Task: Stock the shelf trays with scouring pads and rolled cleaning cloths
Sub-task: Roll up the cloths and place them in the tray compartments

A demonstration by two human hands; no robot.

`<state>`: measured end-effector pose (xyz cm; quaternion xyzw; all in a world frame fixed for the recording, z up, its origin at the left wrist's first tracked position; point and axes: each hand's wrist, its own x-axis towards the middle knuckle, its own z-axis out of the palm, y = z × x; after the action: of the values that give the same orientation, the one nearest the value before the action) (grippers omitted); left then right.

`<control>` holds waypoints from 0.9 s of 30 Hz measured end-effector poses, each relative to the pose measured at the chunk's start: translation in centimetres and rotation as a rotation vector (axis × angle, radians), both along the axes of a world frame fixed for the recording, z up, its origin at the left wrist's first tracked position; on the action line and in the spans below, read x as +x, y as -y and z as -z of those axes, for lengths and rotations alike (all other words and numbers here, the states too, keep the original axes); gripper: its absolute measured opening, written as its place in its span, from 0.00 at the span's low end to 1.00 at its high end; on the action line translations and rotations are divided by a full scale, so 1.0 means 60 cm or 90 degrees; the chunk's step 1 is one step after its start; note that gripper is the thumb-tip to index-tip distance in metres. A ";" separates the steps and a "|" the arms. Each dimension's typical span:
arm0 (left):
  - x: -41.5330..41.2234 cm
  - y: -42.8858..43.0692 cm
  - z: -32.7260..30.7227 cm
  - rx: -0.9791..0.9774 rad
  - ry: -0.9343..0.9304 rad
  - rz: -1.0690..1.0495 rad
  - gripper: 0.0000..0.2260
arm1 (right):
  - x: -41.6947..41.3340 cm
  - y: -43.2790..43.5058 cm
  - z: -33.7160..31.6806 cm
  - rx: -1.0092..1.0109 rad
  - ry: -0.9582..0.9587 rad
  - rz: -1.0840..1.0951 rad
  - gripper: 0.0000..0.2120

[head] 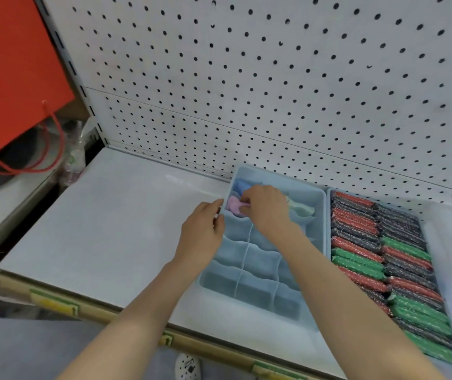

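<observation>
The right hand [266, 207] reaches into the far left corner of a pale blue plastic divided tray [321, 220] that sits on the white shelf [109, 229]. Its fingers [245, 205] are curled down and clamped on a pink rolled cleaning cloth [232, 206]. The cloth lies in the second compartment from the back of the tray's left column, directly under the fingertips and partly covered by them.

Just behind it, in the back corner compartment, lies a blue rolled cloth [242, 185]. A pale green rolled cloth [303, 208] lies to the right of the hand in the same tray.

The left hand [203, 229] is outside the tray at its left wall. Its fingers are loosely bent with the tips at the rim, just beside the pink cloth. Whether they pinch the rim or only touch it cannot be told.

To the right, touching the divided tray, a second pale tray [328, 204] is packed with two columns of red, green and dark grey scouring pads [356, 242].

A white pegboard [274, 78] backs the shelf, and a red paper bag [14, 64] with cord handles hangs at the far left.
</observation>
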<state>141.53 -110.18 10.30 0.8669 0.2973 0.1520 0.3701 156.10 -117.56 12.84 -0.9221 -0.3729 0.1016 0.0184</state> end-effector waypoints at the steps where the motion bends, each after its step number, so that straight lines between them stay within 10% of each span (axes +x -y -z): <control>1: 0.000 0.000 0.000 0.001 -0.004 0.001 0.17 | -0.002 0.000 0.007 0.007 -0.016 0.015 0.05; 16: -0.003 -0.002 -0.022 0.063 -0.034 -0.014 0.16 | 0.000 0.202 -0.069 0.232 -0.049 0.059 0.14; 27: 0.142 0.280 -0.107 0.118 0.125 0.275 0.12 | 0.060 0.691 -0.114 0.261 0.112 0.464 0.13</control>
<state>150.05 -126.96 16.72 0.9215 0.0527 0.1795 0.3403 159.69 -159.00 19.69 -0.9760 -0.0350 -0.0670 0.2043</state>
